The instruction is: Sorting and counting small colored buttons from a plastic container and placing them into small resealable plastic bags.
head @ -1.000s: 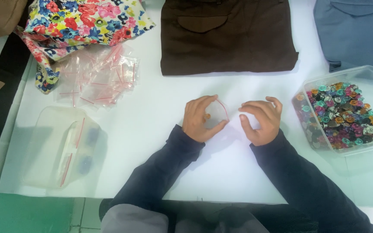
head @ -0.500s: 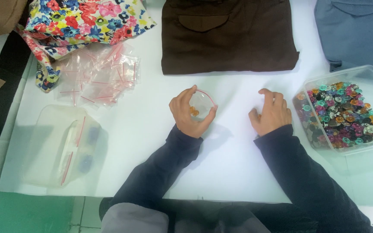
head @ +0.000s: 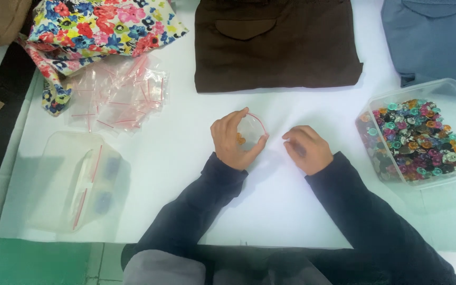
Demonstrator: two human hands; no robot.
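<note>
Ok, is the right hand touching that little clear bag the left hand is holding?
Apart. The head view shows white table between the right hand and the small clear bag.

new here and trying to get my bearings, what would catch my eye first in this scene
Most striking is the clear plastic tub of many-coloured buttons at the right edge of the white table, and the bright floral fabric at top left above a heap of small clear zip bags with red seals. In the middle, the left hand holds one small clear zip bag with something orange inside, while the right hand rests beside it.
</note>
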